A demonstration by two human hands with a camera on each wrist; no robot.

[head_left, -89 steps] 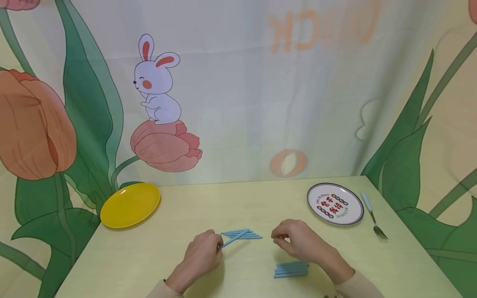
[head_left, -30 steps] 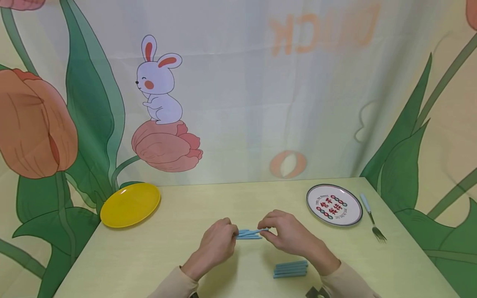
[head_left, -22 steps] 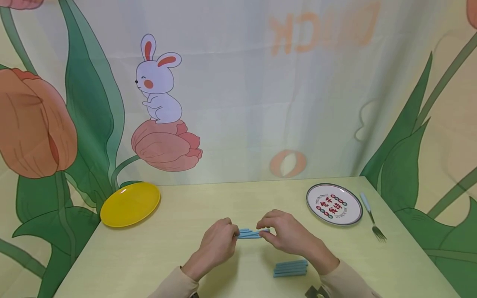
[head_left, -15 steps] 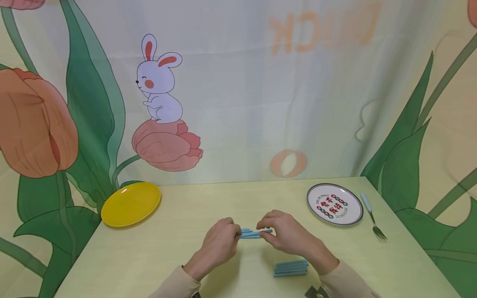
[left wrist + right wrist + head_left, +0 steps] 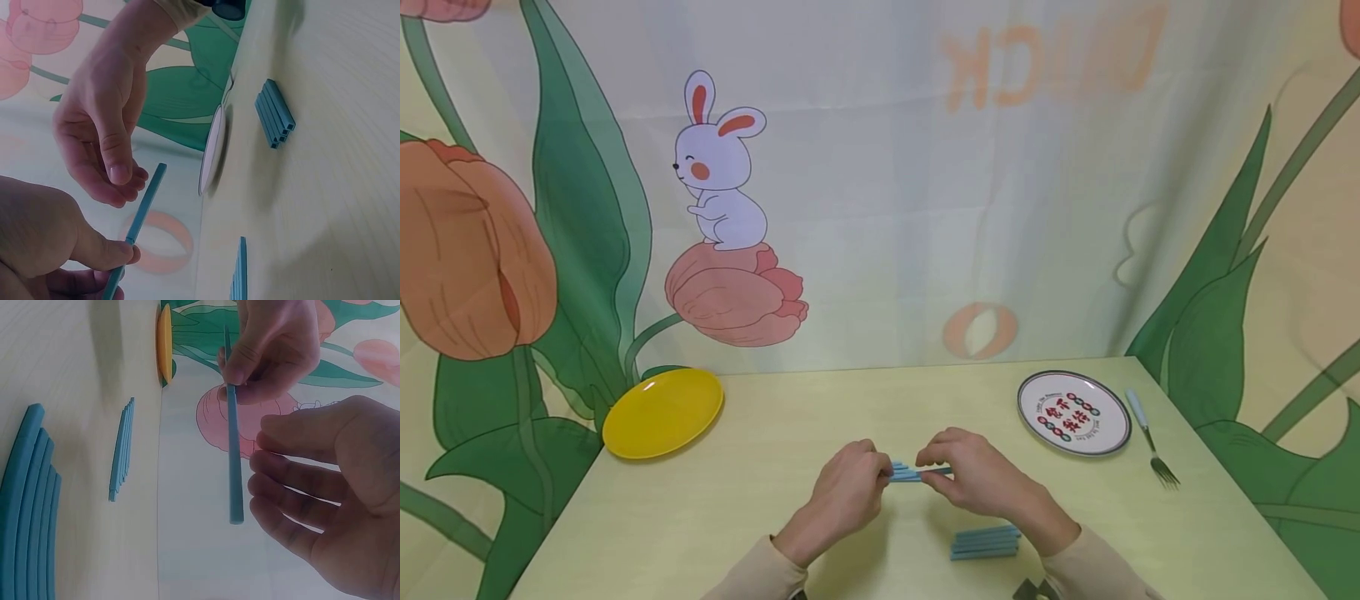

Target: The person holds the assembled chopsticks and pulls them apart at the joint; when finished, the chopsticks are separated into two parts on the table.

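My left hand (image 5: 848,483) pinches a thin blue stick (image 5: 234,456) between thumb and fingers, above the table. The stick's far end points toward my right hand (image 5: 985,475). That hand's fingers are loosely bent beside this end; both wrist views show a small gap between them and the stick. Below the hands, a row of similar blue sticks (image 5: 901,474) lies on the table, partly hidden by the left hand in the head view. Nearer to me, under the right forearm, lies a second bundle of blue sticks (image 5: 985,543); their ends look square and hollow in the left wrist view.
A yellow plate (image 5: 662,414) lies at the table's left back. At the right back are a white plate (image 5: 1074,412) with printed red characters and a fork (image 5: 1152,439) with a pale handle. A printed curtain (image 5: 880,183) hangs behind the table (image 5: 820,392).
Over three seconds my left hand has moved right with the stick, which has swung nearly level. My right hand has shifted slightly left, near the stick's end. Lately both have barely moved.
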